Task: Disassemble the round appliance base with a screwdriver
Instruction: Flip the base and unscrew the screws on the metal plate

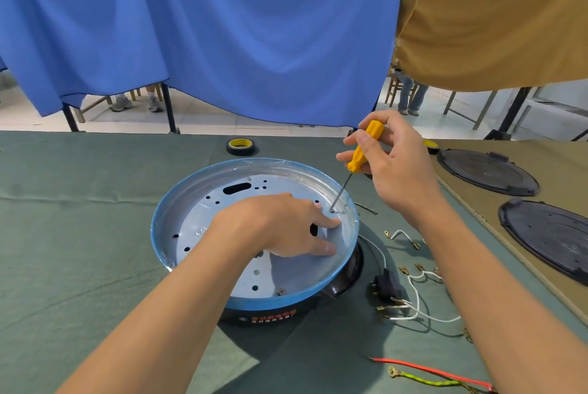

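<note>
The round appliance base lies on the green cloth, a shallow silver pan with a blue rim and a perforated metal plate inside, on a black housing. My left hand rests flat inside it, fingers pressing on the plate near the right rim. My right hand grips the yellow-handled screwdriver from above. Its thin shaft slants down-left and its tip sits on a screw just inside the right rim, close to my left fingertips. Another screw shows at the plate's near edge.
A black tape roll lies behind the base. White wires with terminals and a black switch lie to the right, red and green wires nearer me. Two black round covers rest on the tan cloth at right.
</note>
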The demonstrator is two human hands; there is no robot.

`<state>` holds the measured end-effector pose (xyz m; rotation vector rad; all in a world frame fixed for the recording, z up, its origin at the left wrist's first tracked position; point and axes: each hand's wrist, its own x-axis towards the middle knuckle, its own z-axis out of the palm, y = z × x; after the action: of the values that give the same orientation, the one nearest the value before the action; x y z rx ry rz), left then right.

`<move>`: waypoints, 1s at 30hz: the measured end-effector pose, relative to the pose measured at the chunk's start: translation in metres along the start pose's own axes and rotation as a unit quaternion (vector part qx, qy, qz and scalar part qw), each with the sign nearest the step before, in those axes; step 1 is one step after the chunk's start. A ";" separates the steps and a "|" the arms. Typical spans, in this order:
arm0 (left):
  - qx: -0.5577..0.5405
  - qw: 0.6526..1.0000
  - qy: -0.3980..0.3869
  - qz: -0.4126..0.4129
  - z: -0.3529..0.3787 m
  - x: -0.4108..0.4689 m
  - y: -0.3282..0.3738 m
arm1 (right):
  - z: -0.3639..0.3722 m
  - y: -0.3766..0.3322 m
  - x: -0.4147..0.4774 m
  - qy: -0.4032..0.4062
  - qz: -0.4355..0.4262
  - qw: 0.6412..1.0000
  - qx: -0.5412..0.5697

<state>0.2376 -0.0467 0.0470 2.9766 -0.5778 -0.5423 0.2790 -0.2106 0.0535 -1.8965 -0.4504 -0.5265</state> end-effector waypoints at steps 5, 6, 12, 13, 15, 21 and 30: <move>0.003 1.000 0.002 0.000 0.000 -0.002 0.000 | 0.000 -0.004 -0.003 -0.008 0.001 0.999 -0.031; 0.002 1.000 0.002 0.000 0.000 -0.002 0.001 | -0.001 -0.005 -0.003 -0.013 0.006 0.999 -0.029; -0.001 1.000 0.005 -0.002 0.001 -0.005 0.002 | -0.009 -0.013 0.002 -0.091 0.014 0.994 -0.054; -0.003 1.000 0.006 -0.002 0.000 -0.005 0.002 | -0.010 -0.016 0.006 -0.105 0.023 0.991 -0.077; -0.003 1.000 0.006 -0.001 0.000 -0.006 0.002 | -0.011 -0.021 0.019 -0.135 0.020 0.971 -0.198; 0.000 1.000 -0.001 0.000 0.002 -0.004 0.000 | -0.011 -0.044 0.059 -0.226 0.004 0.836 -0.500; 0.032 0.999 -0.039 -0.006 -0.010 0.009 -0.002 | -0.012 -0.073 0.081 -0.474 0.029 0.759 -0.445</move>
<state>0.2500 -0.0487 0.0535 3.0315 -0.5943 -0.6571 0.3053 -0.1906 0.1576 -3.0504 -0.8821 0.4518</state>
